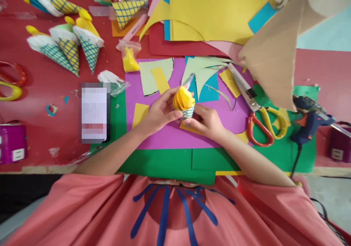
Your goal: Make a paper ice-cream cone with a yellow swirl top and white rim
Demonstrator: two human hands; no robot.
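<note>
A paper ice cream cone (pixel 187 111) with a blue lattice pattern is held upright over the purple sheet (pixel 164 138). Yellow swirled material (pixel 183 98) fills its top. My left hand (pixel 163 110) curls round the cone's left side, thumb at the base of the yellow swirl. From the right, my right hand (pixel 207 121) grips the lower part of the cone between thumb and fingers. The cone's tip is hidden by the fingers. Behind it lie a pen (pixel 189 79), pale green paper scraps (pixel 156 76) and blue paper (pixel 212 90).
Several finished-looking cones (pixel 89 46) lie at the upper left. A phone (pixel 94 114) lies left of my arm. Scissors (pixel 260 121) and a blue glue gun (pixel 309 120) are to the right, near torn cardboard (pixel 274 52). Yellow sheets (pixel 219 12) are stacked at the back.
</note>
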